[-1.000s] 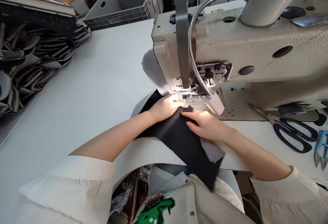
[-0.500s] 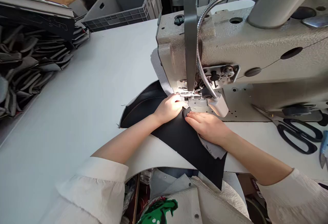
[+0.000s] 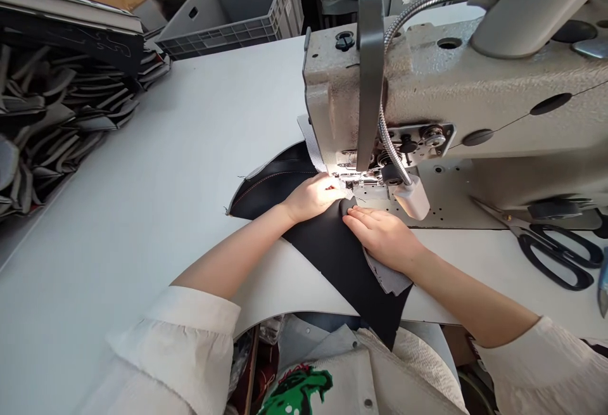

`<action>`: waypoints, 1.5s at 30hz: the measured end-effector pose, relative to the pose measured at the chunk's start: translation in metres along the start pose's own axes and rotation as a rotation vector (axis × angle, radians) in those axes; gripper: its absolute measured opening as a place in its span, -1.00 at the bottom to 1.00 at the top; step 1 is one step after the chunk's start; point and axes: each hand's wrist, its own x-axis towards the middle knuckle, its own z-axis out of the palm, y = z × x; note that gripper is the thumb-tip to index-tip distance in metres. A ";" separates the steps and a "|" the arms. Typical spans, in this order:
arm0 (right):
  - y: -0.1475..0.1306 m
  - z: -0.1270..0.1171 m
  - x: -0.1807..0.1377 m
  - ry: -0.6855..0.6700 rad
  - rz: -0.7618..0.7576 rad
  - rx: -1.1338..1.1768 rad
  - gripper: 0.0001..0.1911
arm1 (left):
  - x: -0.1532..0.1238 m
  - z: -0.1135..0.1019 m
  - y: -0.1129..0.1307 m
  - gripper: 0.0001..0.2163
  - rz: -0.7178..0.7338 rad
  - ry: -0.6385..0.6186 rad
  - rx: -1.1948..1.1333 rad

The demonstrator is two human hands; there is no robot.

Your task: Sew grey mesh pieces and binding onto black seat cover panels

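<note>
"Grip?"
"Right hand [image 3: 382, 236] clamped on a fold of the tapering black leather-like panel [image 3: 339, 261]; left hand [image 3: 310, 199] on it, pinch unclear."
"Where?"
"Overhanging the white desk [image 3: 190, 149], seven o'clock from the beige metal sewing machine [image 3: 427, 98]. Probably light, floppy; hold its edges."

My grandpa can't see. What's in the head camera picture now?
A person's left hand and right hand touch black material at a sewing machine. Scissors lie to the right; a gray crate stands beyond the white table.
</note>
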 end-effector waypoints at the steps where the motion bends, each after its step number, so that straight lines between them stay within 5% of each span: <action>1: -0.002 0.001 0.000 0.005 0.003 -0.010 -0.63 | 0.000 0.002 0.000 -0.79 -0.032 -0.002 -0.009; 11: -0.009 0.013 0.002 -0.028 0.098 -0.070 -0.65 | 0.004 0.010 -0.007 -0.82 -0.323 -0.136 -0.200; 19: -0.010 0.027 0.009 -0.059 0.182 -0.068 -0.63 | 0.012 0.015 -0.024 -0.85 -0.333 -0.105 -0.252; 29: -0.010 0.021 0.009 -0.077 0.204 -0.047 -0.58 | 0.015 0.009 -0.017 -0.85 -0.372 -0.153 -0.301; 34: -0.010 0.017 0.005 -0.103 0.231 -0.010 -0.55 | 0.010 0.009 -0.011 -0.68 -0.323 -0.075 -0.274; 41: -0.010 0.013 0.007 -0.140 0.281 0.013 -0.50 | -0.003 -0.002 -0.006 -0.73 -0.510 0.282 -0.186; 45: -0.005 0.010 0.004 -0.141 0.292 -0.036 -0.49 | -0.003 0.000 -0.016 -0.71 -0.560 0.263 -0.199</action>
